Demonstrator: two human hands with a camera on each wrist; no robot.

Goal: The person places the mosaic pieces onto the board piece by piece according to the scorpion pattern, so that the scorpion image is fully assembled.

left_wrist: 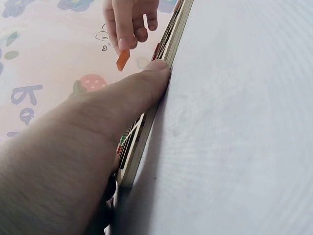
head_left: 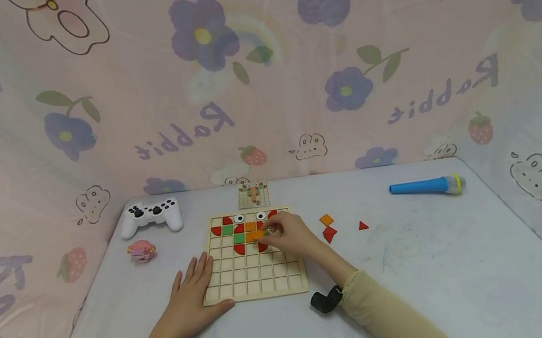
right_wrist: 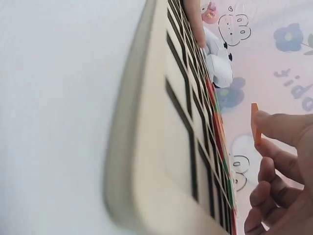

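A wooden grid board lies on the table, its upper squares partly filled with red, green and orange tiles and two eye pieces. My right hand pinches an orange square tile between thumb and index finger. That tile is raised above the board's upper part, as both wrist views show. My left hand rests at the board's lower left, fingers spread along its left side. Its thumb touches the near edge. Behind the board is a small pattern card with a coloured figure.
Right of the board lie an orange tile, a few red pieces and a red triangle. A white game controller and a pink toy sit left. A blue toy microphone lies far right.
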